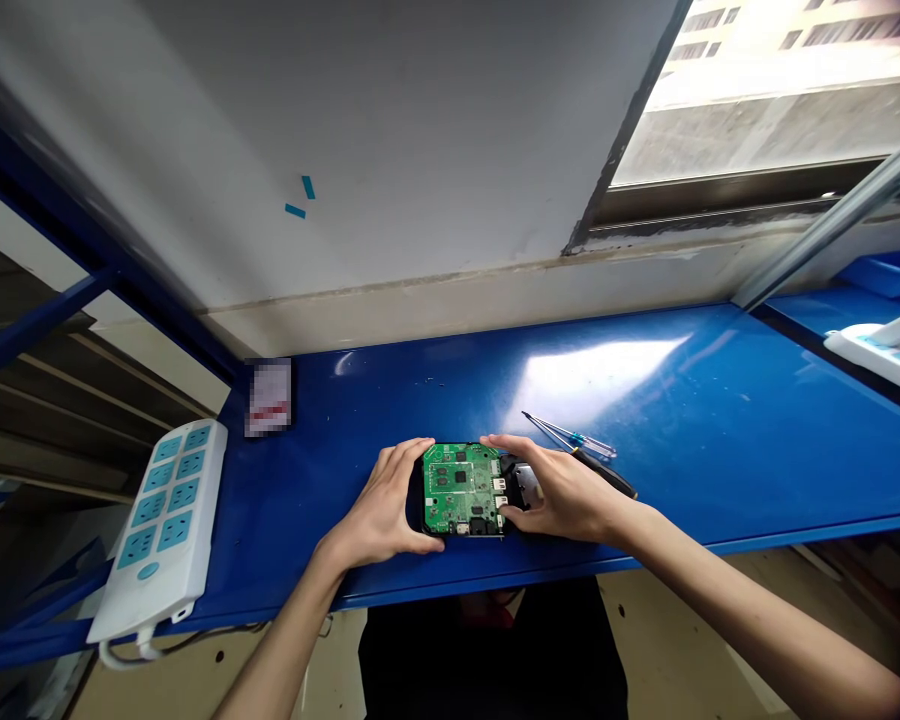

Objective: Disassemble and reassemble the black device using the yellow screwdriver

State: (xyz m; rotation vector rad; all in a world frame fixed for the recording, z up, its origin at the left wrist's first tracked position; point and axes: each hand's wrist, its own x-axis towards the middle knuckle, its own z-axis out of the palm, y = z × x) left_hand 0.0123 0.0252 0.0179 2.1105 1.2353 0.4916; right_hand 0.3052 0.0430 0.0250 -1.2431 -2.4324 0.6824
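Note:
A green circuit board (461, 487) lies in a black housing on the blue shelf (720, 440), close to its front edge. My left hand (386, 505) grips the board's left side, thumb at the front and fingers curled over the far edge. My right hand (562, 490) holds the right side, where a small black and silver part (523, 482) sits against the board. Both hands are closed around the assembly.
Two thin screwdrivers (577, 445) lie just behind my right hand. A white power strip with teal sockets (161, 525) hangs over the shelf's left end. A small blurred card (269, 396) leans at the back left. Another white power strip (889, 350) is at the far right.

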